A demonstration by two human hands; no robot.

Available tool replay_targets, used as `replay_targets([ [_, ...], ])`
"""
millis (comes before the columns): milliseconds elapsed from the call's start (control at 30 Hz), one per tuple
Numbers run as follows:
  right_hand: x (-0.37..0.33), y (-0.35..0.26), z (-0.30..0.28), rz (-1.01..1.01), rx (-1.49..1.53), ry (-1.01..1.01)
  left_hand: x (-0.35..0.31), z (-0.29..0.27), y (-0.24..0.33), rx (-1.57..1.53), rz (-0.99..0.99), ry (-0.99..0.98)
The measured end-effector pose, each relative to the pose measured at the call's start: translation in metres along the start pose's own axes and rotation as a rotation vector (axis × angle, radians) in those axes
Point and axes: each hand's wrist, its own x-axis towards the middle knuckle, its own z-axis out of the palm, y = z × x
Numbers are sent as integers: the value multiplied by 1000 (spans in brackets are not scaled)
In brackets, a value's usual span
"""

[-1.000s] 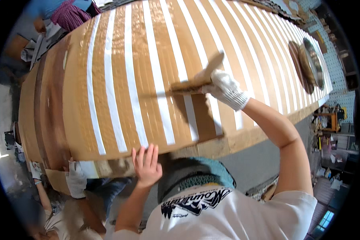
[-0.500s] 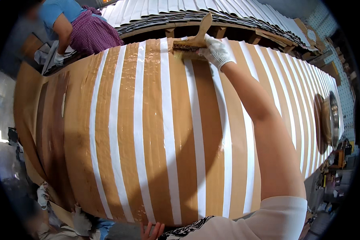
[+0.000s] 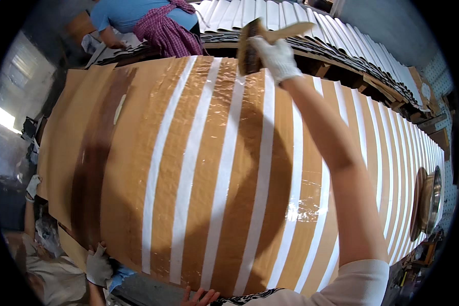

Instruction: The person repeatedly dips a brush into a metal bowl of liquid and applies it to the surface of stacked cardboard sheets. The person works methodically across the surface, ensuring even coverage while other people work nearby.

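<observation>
My right hand (image 3: 275,57), in a white knit glove, grips a wide flat brush (image 3: 250,48) with a pale wooden handle. The brush is tilted on its side at the far edge of the table. Beneath my arm spread overlapping brown sheets (image 3: 283,132) with white strips between them. Their surface shines wet around the middle and far side. At the near edge my bare left hand (image 3: 201,297) shows only its fingers, spread apart by the sheets, the rest cut off by the frame. I cannot tell whether it touches the sheets.
A metal bowl (image 3: 431,201) stands at the right end. Dark brown strips (image 3: 94,168) cross the left part. Beyond the table lie stacked white-edged sheets (image 3: 270,15). A person in blue (image 3: 132,18) bends at the far left; another's gloved hand (image 3: 98,265) is at the near left.
My right hand has lifted and turned the brush, its handle now pointing right. Wet shine has appeared on the strips right of centre. The view has shifted; the far person's hand has moved.
</observation>
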Motion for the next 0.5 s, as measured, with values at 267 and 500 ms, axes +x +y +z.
replay_targets([
  [267, -66, -68, 140, 75, -19, -178, 20, 34, 4, 332, 75, 613],
  [500, -60, 48, -65, 385, 315, -129, 20, 45, -20, 390, 157, 354],
])
